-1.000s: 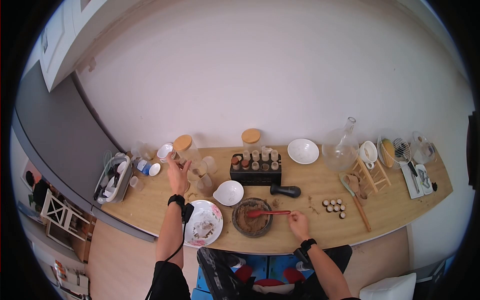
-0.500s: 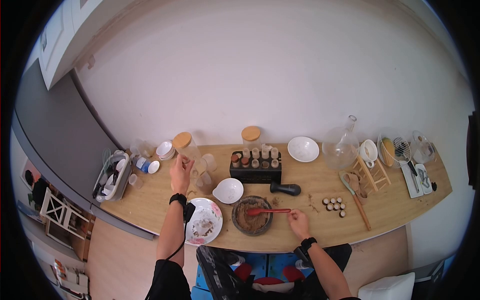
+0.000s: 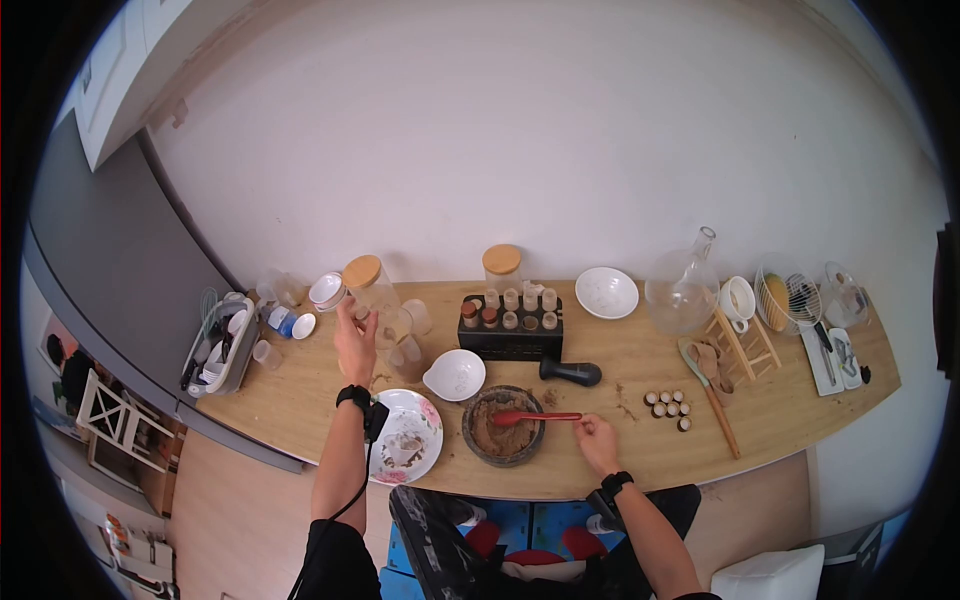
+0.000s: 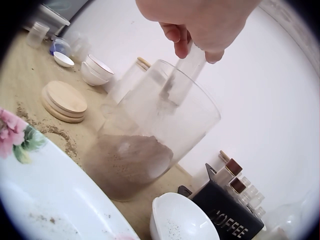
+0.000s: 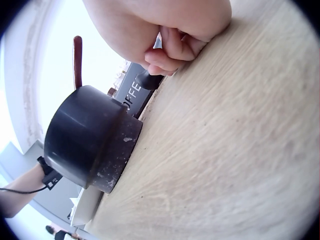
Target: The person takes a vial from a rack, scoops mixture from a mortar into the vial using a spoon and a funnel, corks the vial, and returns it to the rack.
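Observation:
My left hand pinches a small clear tube and holds it tilted, its lower end inside the mouth of a glass jar. Brown powder fills the jar's lower part, and some clings inside the tube. My right hand rests on the table with loosely curled fingers, holding nothing. Beside it is the handle of a red spatula, which lies across a dark mortar containing brown powder. In the right wrist view the spatula handle stands apart from my fingers.
A flowered plate and a white spouted bowl lie between the hands. Behind are a black COFFEE rack of vials and a black-handled tool. Several small caps and a wooden-handled spatula lie right.
My left hand's fingers rose slightly over the jar half a second ago and now sit a little to the left. My right hand stays on the table.

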Demonstrator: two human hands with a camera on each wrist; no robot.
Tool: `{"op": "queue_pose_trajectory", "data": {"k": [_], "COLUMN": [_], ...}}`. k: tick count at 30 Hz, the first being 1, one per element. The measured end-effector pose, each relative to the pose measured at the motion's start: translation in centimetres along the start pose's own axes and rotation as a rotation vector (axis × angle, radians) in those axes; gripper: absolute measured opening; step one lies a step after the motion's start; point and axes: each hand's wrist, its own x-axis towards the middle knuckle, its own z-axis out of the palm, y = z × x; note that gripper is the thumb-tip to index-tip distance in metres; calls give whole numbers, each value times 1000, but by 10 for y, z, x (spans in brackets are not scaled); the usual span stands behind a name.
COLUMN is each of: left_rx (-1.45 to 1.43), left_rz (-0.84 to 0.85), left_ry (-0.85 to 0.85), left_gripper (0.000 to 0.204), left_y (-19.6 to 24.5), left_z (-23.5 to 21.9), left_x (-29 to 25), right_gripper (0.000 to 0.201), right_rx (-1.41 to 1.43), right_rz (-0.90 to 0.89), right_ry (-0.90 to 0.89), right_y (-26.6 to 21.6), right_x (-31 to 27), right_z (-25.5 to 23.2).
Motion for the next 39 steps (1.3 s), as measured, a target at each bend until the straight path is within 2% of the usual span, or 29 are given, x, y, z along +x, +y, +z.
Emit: {"op": "queue_pose_trajectory", "data": {"k": [2, 3, 5, 6, 8, 11, 12, 14, 18, 20, 21, 23, 27, 29, 33, 35, 36, 38, 39], "left_rx": [-120, -118, 62, 59, -65, -167, -165, 69, -67, -160, -159, 53, -7, -25, -124, -386, -387, -816, -819], "left_rz": [56, 55, 176, 178, 64, 43, 43, 98, 117, 41, 42, 126, 123, 0, -54, -218, -219, -539, -540], "left_ry": [118, 118, -69, -65, 69, 120, 121, -73, 50, 118, 121, -55, 9, 11, 123, 271, 278, 319, 328], "left_gripper": [31, 31, 32, 32, 29, 28, 28, 27, 25, 22, 22, 25, 34, 40, 39, 36, 36, 31, 31], "left_y": [10, 3, -10, -13, -1, 19, 15, 2, 1, 20, 16, 1, -2, 10, 3, -12, -15, -12, -12], "left_z": [-2, 0, -1, 4, 2, -3, -4, -5, 1, -7, -7, -8, -7, -16, -20, -15, -16, -19, -20], "left_x": [0, 2, 3, 4, 4, 4, 5, 6, 5, 3, 4, 4, 2, -1, -5, -5, -7, -14, -18], "right_gripper": [11, 11, 12, 12, 11, 12, 12, 11, 11, 10, 10, 10, 8, 8, 8, 8, 8, 8, 8], "right_rx": [-16, -16, 53, 52, 37, 31, 32, 50, 50, 66, 67, 89, 57, 270, 270, 322, 319, 364, 361], "right_rz": [5, 6, 44, 38, 36, 27, 27, 40, 41, 39, 36, 33, 56, 171, 181, 148, 143, 100, 94], "right_ry": [-12, -14, -25, -23, -27, -23, -26, -9, -21, -40, -41, -25, -40, -88, -18, 81, 77, 169, 164], "right_y": [-1, -2, 1, 1, 2, 2, 2, 4, 1, 2, 2, 4, 0, 1, -4, -17, -26, -57, -73], "right_x": [0, 1, 0, 3, 1, 0, 1, 1, 1, 2, 2, 2, 3, 6, 15, 20, 22, 28, 31], "right_z": [0, 0, 0, -1, 0, -1, 0, 2, 0, -1, 0, 2, -4, -12, -34, -48, -54, -65, -67]}}
